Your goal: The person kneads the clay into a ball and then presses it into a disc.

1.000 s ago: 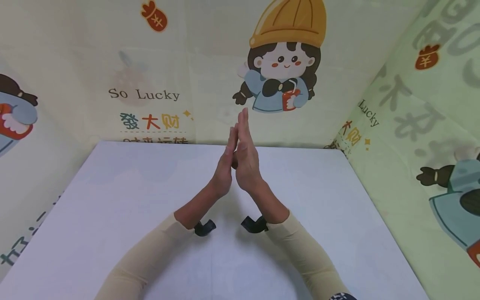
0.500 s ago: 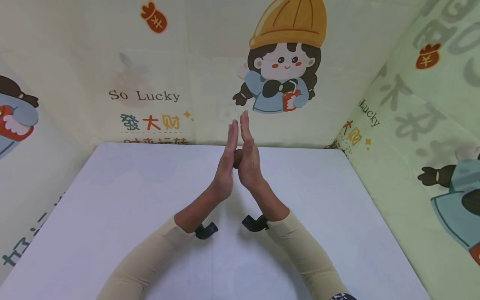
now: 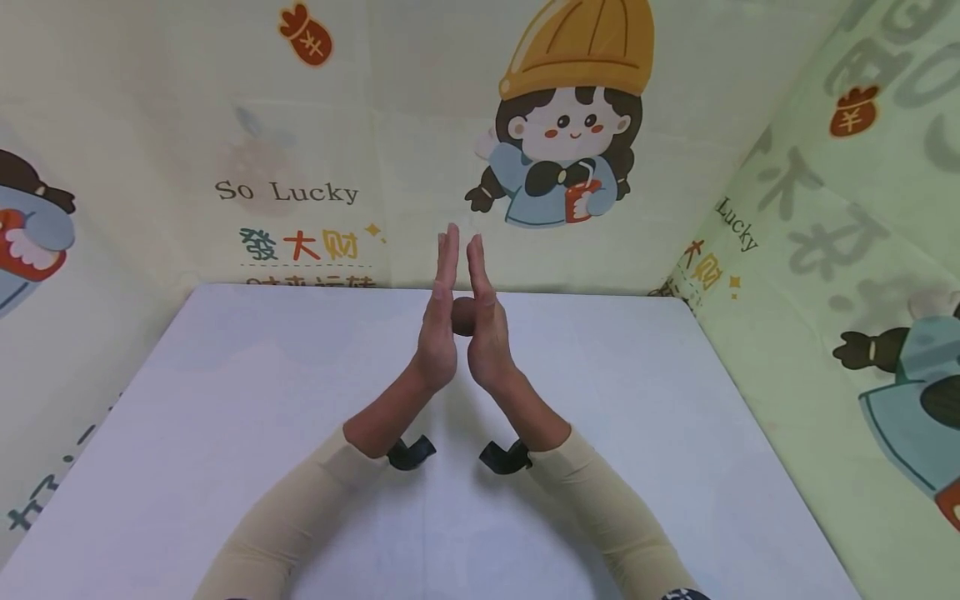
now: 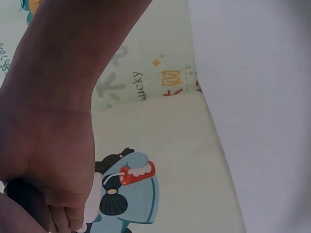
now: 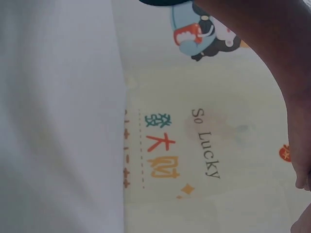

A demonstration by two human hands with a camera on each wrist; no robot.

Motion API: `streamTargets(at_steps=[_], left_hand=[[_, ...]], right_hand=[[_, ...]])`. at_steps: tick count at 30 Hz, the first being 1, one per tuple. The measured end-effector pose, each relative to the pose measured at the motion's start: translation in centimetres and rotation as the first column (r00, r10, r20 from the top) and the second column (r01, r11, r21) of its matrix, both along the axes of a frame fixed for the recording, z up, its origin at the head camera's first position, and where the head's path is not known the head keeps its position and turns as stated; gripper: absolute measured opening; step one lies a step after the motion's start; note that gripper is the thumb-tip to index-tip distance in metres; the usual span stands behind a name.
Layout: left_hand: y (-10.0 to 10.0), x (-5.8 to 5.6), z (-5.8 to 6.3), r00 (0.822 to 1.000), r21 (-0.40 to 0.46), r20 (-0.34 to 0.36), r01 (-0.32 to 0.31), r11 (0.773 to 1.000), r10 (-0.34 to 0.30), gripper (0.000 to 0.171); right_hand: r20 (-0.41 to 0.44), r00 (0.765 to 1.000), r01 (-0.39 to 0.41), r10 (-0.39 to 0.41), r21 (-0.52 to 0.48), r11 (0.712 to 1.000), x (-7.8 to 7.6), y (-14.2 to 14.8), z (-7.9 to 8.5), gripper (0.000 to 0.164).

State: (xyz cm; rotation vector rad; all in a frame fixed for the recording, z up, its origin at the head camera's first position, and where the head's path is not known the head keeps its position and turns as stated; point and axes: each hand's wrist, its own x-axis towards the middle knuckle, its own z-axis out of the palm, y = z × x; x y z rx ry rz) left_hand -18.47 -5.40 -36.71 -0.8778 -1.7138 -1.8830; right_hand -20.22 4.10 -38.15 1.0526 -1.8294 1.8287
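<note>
A dark brown ball [image 3: 463, 317] sits between the two palms, above the far part of the table. My left hand [image 3: 437, 337] presses on it from the left, its fingers straight and pointing up and away. From the right, my right hand [image 3: 490, 340] faces it with straight fingers, touching the ball with the palm side. Part of the ball [image 4: 26, 198] shows dark between the hands at the lower left of the left wrist view. In the right wrist view the ball is nearly all hidden at the right edge.
The white table [image 3: 300, 400] lies below both hands. Behind it hangs a cream cloth [image 3: 420, 150] printed with cartoon figures and lettering, which also covers both sides. A dark band piece [image 3: 411, 452] juts inward from each wrist.
Both hands have shifted, the left one shifting left at the fingertips and the right one following. The gap between the palms has widened, and more of the ball shows now.
</note>
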Motion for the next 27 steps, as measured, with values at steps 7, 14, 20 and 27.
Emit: streamTargets(at_steps=[7,14,20,27], left_hand=[[-0.8,-0.7,0.7,0.998,0.055,0.058,-0.015,0.998,0.012,0.071],[-1.1,-1.3,0.7,0.995,0.109,0.097,-0.013,0.994,0.002,0.068],[-1.0,-2.0,0.0,0.991,0.121,0.13,0.014,0.993,-0.03,0.065],[-0.8,-2.3,-1.2,0.986,0.054,0.146,0.073,0.996,-0.08,0.065]], right_hand=[[-0.069,0.998,0.014,-0.012,0.024,1.0,0.7,-0.6,-1.0,0.087],[-0.123,0.992,0.036,-0.032,0.038,0.999,1.9,-0.9,-1.3,0.089],[-0.187,0.982,0.016,-0.009,0.031,0.999,2.5,-1.2,-1.3,0.087],[-0.281,0.957,0.101,-0.077,0.073,0.992,2.4,-0.9,-0.9,0.089]])
